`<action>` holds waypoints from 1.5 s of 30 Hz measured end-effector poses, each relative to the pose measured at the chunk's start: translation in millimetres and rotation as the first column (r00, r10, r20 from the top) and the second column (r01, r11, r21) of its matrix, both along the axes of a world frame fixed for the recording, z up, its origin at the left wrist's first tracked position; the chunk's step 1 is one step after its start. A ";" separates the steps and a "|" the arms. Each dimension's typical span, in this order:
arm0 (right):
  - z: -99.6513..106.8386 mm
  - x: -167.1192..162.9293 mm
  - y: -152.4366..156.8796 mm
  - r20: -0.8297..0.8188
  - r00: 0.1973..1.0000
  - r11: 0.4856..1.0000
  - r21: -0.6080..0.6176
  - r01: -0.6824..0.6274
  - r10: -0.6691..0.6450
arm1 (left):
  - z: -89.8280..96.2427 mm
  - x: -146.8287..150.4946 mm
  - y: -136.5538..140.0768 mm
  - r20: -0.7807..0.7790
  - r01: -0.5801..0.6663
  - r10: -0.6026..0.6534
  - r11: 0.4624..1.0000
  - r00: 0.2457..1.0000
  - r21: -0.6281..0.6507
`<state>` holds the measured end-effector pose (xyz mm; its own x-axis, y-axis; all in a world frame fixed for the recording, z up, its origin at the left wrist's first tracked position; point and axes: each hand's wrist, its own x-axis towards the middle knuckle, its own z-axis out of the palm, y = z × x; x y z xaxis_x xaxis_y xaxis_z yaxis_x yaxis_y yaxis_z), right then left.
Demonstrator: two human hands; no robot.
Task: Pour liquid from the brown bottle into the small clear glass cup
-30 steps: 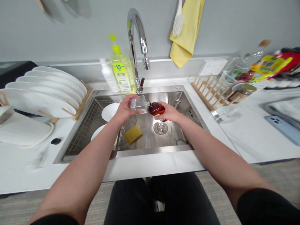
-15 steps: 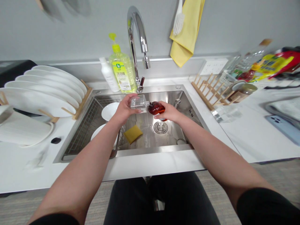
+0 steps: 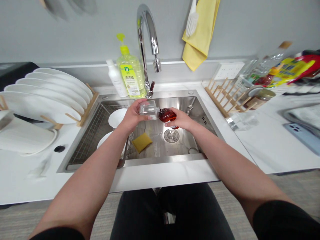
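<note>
Over the sink, my left hand (image 3: pixel 133 115) is closed around a clear, box-shaped container (image 3: pixel 148 110). My right hand (image 3: pixel 178 118) grips a bottle of dark red-brown liquid (image 3: pixel 167 115), tilted so that its mouth points left at the clear container. Whether bottle and container touch, or liquid flows between them, I cannot make out. Below them a yellow sponge (image 3: pixel 142 142) lies on the floor of the steel sink (image 3: pixel 160 159), left of the drain (image 3: pixel 171 135). Two white bowls (image 3: pixel 117 117) sit in the wire rack at the sink's left, partly hidden by my left arm.
Behind the sink rise the faucet (image 3: pixel 147 36), a green dish soap bottle (image 3: pixel 131 75) and a white bottle (image 3: pixel 116 78). White plates (image 3: pixel 50 96) and a white pitcher (image 3: pixel 25 135) stand left. To the right are a wooden rack (image 3: pixel 225 96), a jar (image 3: pixel 262 96) and a phone (image 3: pixel 303 136).
The view has shifted very slightly. Both hands keep their grip and stay in nearly the same place over the sink.
</note>
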<state>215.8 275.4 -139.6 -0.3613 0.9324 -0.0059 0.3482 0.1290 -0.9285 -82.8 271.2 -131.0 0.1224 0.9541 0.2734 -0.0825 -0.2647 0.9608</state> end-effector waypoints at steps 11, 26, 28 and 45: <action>-0.8 1.8 1.5 0.031 0.999 1.000 -0.007 -0.010 0.011 | -2.5 -0.8 1.7 -0.006 0.010 -0.010 1.000 1.000 0.006; 0.0 1.7 0.4 0.043 0.999 1.000 0.001 -0.001 0.001 | -1.9 -0.2 1.2 -0.010 0.000 0.000 1.000 1.000 0.030; -0.3 2.0 0.8 0.044 0.999 1.000 -0.003 -0.001 0.001 | -1.8 -0.3 1.0 -0.016 0.006 -0.005 0.999 1.000 0.040; -0.3 0.2 -0.3 0.028 1.000 1.000 -0.015 0.005 -0.004 | -0.3 0.4 1.4 -0.009 0.024 -0.024 0.999 1.000 0.024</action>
